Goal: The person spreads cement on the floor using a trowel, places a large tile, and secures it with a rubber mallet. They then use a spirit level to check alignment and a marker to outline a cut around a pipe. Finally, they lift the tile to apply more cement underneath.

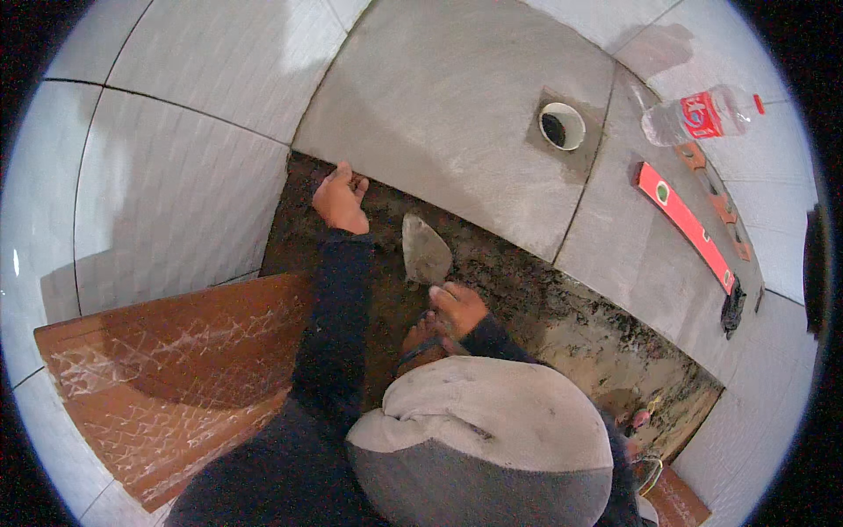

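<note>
My left hand (342,200) rests at the near edge of a large grey floor tile (421,97), by its left corner. Its fingers are curled together against the edge; whatever they may hold is hidden. Closed around the handle of a trowel is my right hand (460,309). The trowel's blade (426,252), coated in grey, points away from me over dark, damp mortar (500,255). Beneath my bent knee (500,413), in pale grey trousers, my sandalled foot (424,334) shows next to the right hand.
A round pipe opening (562,127) sits in the grey tile. On the right lie a red spirit level (685,224), a clear bottle (702,116) with a red label, and a black crumpled thing (732,312). A brown scratched panel (184,369) is at left. White tiled walls (176,176) rise around.
</note>
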Tool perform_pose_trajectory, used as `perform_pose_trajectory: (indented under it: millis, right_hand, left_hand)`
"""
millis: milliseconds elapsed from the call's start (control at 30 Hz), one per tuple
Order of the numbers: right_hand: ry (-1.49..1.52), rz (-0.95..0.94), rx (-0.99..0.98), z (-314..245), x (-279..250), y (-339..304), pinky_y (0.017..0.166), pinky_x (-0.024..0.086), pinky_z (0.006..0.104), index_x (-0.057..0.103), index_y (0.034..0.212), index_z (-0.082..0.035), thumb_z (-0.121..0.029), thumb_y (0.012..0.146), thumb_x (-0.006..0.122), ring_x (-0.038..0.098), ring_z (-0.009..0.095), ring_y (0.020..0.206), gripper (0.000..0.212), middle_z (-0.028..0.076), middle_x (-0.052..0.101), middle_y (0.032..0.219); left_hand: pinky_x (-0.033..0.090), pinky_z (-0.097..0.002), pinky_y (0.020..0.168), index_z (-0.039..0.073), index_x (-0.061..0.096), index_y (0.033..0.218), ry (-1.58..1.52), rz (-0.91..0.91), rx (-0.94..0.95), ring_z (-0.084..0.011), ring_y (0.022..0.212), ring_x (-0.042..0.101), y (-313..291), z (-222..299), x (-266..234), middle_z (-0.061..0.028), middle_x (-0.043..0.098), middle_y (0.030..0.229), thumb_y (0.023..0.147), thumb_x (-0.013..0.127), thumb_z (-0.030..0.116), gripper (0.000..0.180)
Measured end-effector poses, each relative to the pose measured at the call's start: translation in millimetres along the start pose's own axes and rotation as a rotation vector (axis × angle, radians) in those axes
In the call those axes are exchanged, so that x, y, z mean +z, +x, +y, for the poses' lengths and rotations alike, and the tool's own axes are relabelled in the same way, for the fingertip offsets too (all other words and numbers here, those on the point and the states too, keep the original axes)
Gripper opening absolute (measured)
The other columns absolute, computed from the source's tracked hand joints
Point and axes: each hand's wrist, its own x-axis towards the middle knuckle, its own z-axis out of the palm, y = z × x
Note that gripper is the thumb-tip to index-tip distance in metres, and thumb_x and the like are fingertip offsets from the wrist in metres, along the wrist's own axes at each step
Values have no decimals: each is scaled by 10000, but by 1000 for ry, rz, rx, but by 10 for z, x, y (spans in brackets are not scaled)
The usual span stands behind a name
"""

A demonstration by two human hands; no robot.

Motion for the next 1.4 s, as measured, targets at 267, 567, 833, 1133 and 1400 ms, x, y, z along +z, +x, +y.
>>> perform_pose_trajectory:
  millis: [267,567,833,1133,1400]
  right_hand:
    - [326,275,202,215,927,294,514,453,384,513,1073,-118,-343,945,581,527,218,544,267,104,534,790]
    - [424,236,368,-331,664,682,680,502,444,599,1078,-87,-323,944,551,630,322,764,276,161,612,989]
    - [840,284,587,-1232,357,994,358,436,434,532,850,-13,-360,937,538,535,268,380,358,138,539,571]
    - [256,349,154,-815,736,1107,544,493,497,602,1008,-59,-216,814,638,609,367,639,252,185,593,796]
    - [177,588,69,-131,990,949,448,439,427,517,863,-37,-250,863,615,531,298,502,235,138,511,664]
  left_hand:
    - [524,-320,740,-21,643,1027,-31,-3,15,-189,826,589,1,44,-27,-74,623,971,909,668,145,204]
    - [528,-288,722,-31,612,1030,61,-80,47,-178,843,582,-17,24,-21,-76,602,947,917,648,134,203]
    - [518,-291,761,-40,605,1061,35,-127,4,-178,877,576,30,41,-97,-76,595,990,926,662,151,241]
    - [514,-300,738,-17,616,999,-42,-184,14,-173,822,580,167,134,-282,-66,611,944,898,658,90,153]
    - [550,-282,662,-18,630,946,1,33,42,-170,716,628,-118,182,-155,-62,648,842,894,639,32,72]
